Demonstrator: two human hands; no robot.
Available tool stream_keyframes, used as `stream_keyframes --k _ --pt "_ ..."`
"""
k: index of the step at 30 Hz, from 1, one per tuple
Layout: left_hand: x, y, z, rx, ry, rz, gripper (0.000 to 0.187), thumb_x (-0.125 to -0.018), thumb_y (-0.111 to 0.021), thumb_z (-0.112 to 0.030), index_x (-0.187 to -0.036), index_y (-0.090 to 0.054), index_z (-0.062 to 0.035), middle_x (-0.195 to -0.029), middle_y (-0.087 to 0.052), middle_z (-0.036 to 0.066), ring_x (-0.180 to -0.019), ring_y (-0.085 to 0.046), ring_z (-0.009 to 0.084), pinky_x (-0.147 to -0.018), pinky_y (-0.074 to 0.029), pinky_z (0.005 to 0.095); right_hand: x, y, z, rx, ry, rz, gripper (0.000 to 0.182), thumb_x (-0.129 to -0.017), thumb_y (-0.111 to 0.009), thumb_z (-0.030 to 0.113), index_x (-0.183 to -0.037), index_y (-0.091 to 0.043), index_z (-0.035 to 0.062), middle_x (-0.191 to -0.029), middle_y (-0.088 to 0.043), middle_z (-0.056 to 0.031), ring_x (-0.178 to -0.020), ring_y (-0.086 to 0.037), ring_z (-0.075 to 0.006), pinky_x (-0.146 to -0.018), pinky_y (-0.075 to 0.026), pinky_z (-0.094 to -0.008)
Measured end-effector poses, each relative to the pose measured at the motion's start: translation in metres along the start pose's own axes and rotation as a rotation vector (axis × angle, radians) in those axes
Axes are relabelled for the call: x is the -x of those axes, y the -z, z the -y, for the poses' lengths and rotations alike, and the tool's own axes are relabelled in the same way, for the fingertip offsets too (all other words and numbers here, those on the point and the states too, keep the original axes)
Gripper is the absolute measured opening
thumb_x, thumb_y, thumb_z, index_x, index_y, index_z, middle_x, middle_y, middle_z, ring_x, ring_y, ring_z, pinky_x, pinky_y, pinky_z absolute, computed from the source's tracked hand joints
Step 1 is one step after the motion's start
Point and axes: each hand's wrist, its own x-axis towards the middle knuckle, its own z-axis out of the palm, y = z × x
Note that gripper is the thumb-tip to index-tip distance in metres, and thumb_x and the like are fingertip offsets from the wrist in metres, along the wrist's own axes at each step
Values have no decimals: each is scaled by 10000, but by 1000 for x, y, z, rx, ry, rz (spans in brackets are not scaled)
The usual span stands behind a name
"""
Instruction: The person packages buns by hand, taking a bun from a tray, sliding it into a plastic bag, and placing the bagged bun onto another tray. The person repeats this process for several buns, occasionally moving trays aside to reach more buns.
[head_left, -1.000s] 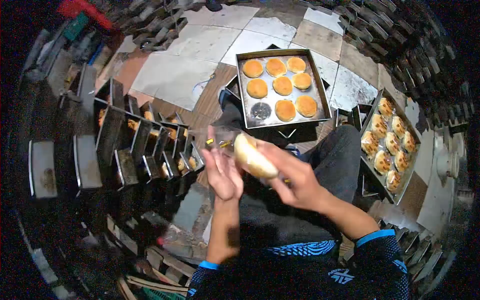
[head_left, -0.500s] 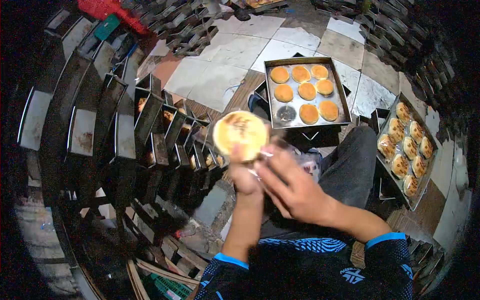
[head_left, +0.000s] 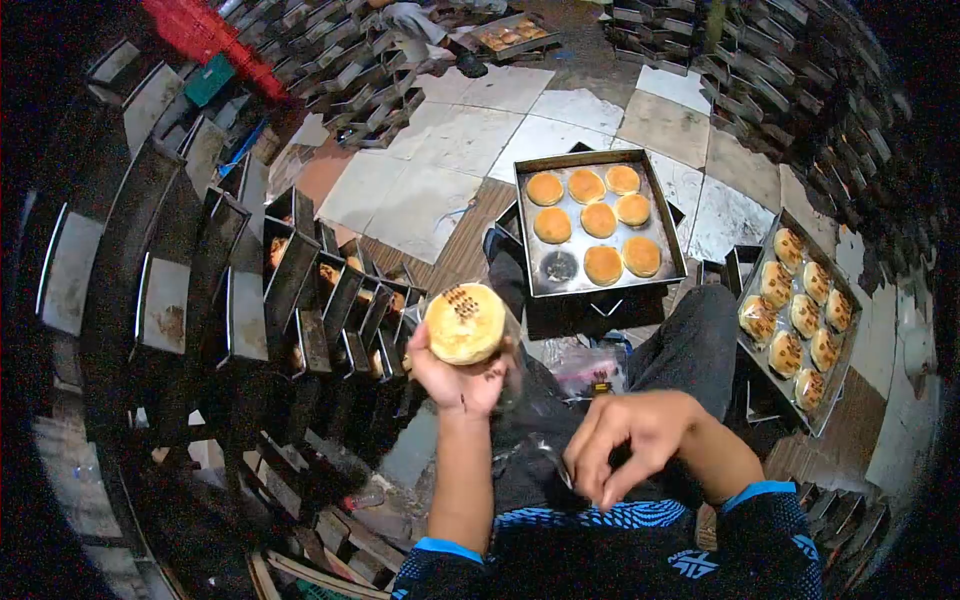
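The tiled floor (head_left: 420, 195) spreads widest, with stacked metal tins (head_left: 168, 310) crowding the left side. Ahead, past the wearer's dark trousers (head_left: 690, 335), a square tray (head_left: 575, 245) carries eight golden buns and a dark round patch near its left front corner. A second tray (head_left: 832, 375) stands off to the right, slanted, filled with glossy buns bearing brown marks. The right hand (head_left: 635, 445) is above the lap with curled fingers; its tips are blurred, so I cannot tell whether that grip is clamped on the clear plastic strip (head_left: 540, 455) just beside them. The left hand (head_left: 455, 370), palm up, has its grip closed around the lower edge of a pale bun (head_left: 465, 325), which is forward and to the left of the right hand, well apart from it, and short of the square tray on its left side. The left hand is plainly the nearer, being in contact. The bun is round and shows no clear long axis; its flat face tilts up towards the wearer. Between the knees lies a plastic packet (head_left: 585, 372). Smallest are the dark specks (head_left: 463, 301) on the held bun's upper part.
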Motion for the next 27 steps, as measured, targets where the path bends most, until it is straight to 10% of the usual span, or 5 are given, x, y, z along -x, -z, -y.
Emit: stream_keyframes --k 3,7,11,18,27 --pt "5 -2 14 11 -21 -137 670 -864 -414 -530 -1321 -472 -44 -1296 -527 198 -1048 -606 340 -660 -577 475 2 1 -59 889 -241 -941 172 -747 -742 158 -868 -678 54 -847 -653 -105 -813 -637 -292 -728 -515 -371" --pt "37 -1 48 115 258 17 581 -973 -351 -518 -1344 -467 -86 -1236 -596 95 -1090 -597 247 -752 -569 384 -12 2 -52 1106 162 -1075 175 -707 -770 117 -843 -693 39 -836 -644 -90 -786 -618 -293 -780 -503 -391" --pt "24 34 92 -905 -628 -331 463 -1007 -429 -406 -1247 -503 -17 -1147 -612 106 -1087 -560 207 -933 -455 361 -17 -1 -75 556 20 -1488 104 -768 -731 35 -865 -711 5 -819 -669 -93 -746 -629 -201 -720 -498 -307" --pt "32 34 -13 -1562 -1449 65 126 -879 -647 -170 -853 -675 -50 -863 -634 138 -742 -618 255 -663 -501 336 -32 25 -35 1013 67 -1106 189 -724 -772 66 -903 -728 28 -855 -645 -92 -725 -620 -213 -673 -486 -301" --pt "28 113 -8 -1726 -1157 -331 249 -724 -722 -55 -973 -716 -67 -761 -613 90 -727 -608 227 -677 -486 320 -44 44 -145 682 -9 -1129 116 -735 -751 34 -817 -676 1 -785 -644 -130 -730 -633 -229 -663 -499 -298"
